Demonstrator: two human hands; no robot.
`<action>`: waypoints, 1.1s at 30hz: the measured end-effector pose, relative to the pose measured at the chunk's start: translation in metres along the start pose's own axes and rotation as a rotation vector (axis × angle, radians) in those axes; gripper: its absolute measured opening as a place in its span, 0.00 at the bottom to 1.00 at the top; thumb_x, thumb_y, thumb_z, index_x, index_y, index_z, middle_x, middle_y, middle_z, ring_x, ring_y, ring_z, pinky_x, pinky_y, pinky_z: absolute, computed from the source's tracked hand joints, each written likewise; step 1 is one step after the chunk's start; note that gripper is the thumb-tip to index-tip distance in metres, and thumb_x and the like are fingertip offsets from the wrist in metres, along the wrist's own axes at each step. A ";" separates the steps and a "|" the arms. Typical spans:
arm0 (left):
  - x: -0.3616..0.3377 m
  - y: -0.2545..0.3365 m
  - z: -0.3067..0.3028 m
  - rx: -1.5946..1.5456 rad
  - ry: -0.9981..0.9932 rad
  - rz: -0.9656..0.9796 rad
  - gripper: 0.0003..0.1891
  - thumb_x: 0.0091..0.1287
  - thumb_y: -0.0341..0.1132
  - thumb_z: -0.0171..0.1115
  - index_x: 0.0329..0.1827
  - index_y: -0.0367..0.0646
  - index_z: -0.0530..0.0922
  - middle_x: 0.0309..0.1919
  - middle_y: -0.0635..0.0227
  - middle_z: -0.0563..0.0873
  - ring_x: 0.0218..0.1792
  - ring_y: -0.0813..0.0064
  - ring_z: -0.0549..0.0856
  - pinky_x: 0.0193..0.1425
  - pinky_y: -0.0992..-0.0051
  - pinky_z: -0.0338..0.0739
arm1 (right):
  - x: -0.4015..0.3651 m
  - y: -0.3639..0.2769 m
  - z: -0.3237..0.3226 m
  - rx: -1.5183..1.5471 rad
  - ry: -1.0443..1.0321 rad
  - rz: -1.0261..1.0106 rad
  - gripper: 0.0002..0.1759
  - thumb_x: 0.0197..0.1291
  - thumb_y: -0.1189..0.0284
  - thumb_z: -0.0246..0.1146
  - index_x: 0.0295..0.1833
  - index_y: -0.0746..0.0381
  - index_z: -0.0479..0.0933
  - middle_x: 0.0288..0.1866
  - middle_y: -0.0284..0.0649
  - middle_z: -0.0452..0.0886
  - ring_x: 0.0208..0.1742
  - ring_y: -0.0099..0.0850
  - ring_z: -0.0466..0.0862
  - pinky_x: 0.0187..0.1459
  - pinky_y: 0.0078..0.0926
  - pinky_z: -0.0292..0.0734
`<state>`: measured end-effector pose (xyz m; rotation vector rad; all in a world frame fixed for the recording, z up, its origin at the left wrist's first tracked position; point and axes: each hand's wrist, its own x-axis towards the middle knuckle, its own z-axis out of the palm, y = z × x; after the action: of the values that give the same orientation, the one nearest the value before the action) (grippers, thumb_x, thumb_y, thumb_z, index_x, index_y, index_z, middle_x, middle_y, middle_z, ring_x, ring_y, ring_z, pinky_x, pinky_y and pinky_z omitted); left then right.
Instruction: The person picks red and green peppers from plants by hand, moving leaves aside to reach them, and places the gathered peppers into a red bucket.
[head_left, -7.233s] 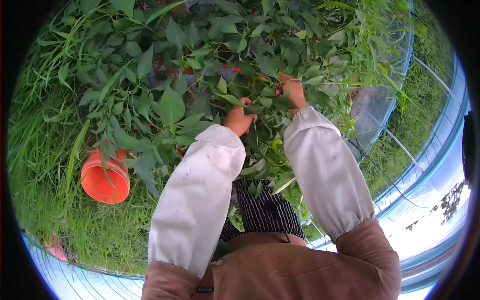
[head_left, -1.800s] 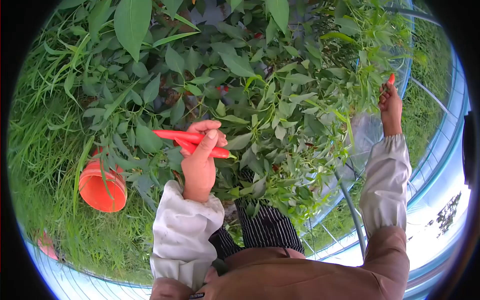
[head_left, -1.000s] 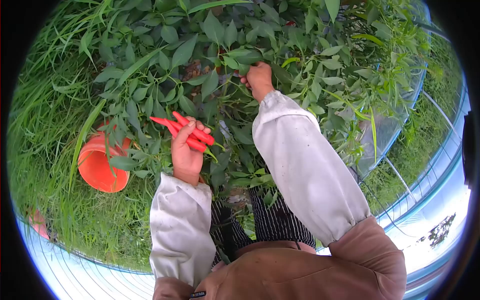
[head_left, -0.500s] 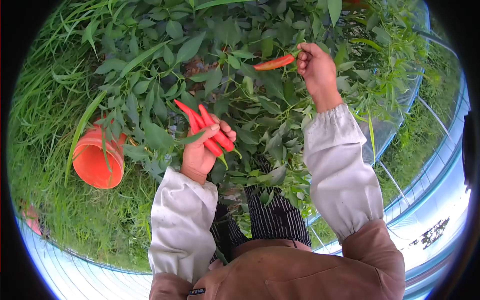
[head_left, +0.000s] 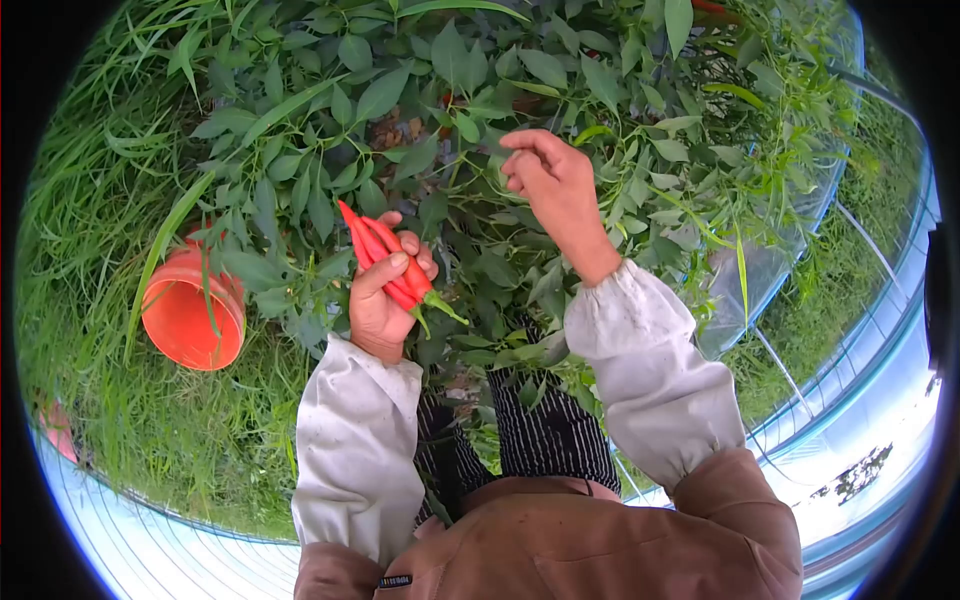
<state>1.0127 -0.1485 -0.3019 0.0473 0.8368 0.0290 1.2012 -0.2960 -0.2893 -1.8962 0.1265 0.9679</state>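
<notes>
Several long red chili peppers [head_left: 404,260] with green stems lie together in my left hand [head_left: 385,290], under the thumb and against the curled fingers. Their tips point up and left, their stems down and right. My right hand [head_left: 555,195] is raised over the leaves, to the right of and above the left hand. Its fingers are loosely bent and somewhat apart, and no pepper shows in it. Leafy pepper plants [head_left: 470,70] spread behind and between both hands.
An orange-red bucket [head_left: 194,318] lies tilted in tall grass [head_left: 90,250] at the left, its mouth towards me. Clear plastic sheeting [head_left: 745,285] and blue-edged framing stand at the right. Striped trousers [head_left: 550,430] show below the plants.
My right hand has moved left and down, towards the left hand. The red pepper it held by the stem is no longer visible there. My left hand has shifted slightly left with its peppers.
</notes>
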 end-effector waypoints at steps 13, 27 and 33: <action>-0.012 -0.007 -0.004 0.066 -0.085 -0.082 0.19 0.56 0.28 0.65 0.49 0.46 0.70 0.35 0.68 0.76 0.36 0.69 0.78 0.45 0.67 0.71 | 0.066 0.101 -0.022 -1.432 -0.166 -0.137 0.11 0.59 0.66 0.60 0.41 0.55 0.86 0.37 0.42 0.87 0.39 0.43 0.88 0.39 0.41 0.81; -0.003 -0.004 0.002 0.062 -0.136 -0.119 0.17 0.56 0.25 0.65 0.47 0.43 0.72 0.39 0.60 0.80 0.44 0.58 0.84 0.49 0.60 0.82 | 0.035 0.044 -0.082 0.815 -0.010 0.343 0.08 0.68 0.70 0.62 0.43 0.65 0.77 0.17 0.24 0.65 0.15 0.15 0.60 0.17 0.16 0.54; 0.000 -0.002 0.011 0.071 -0.154 -0.157 0.17 0.57 0.26 0.64 0.49 0.44 0.72 0.60 0.47 0.78 0.62 0.47 0.78 0.64 0.52 0.76 | -0.011 -0.053 -0.091 -0.048 -0.183 0.155 0.11 0.71 0.67 0.59 0.42 0.65 0.77 0.20 0.25 0.68 0.18 0.15 0.65 0.21 0.15 0.60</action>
<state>1.0209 -0.1506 -0.2945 0.0493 0.6851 -0.1505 1.2697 -0.3440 -0.2245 -1.8515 0.1452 1.2546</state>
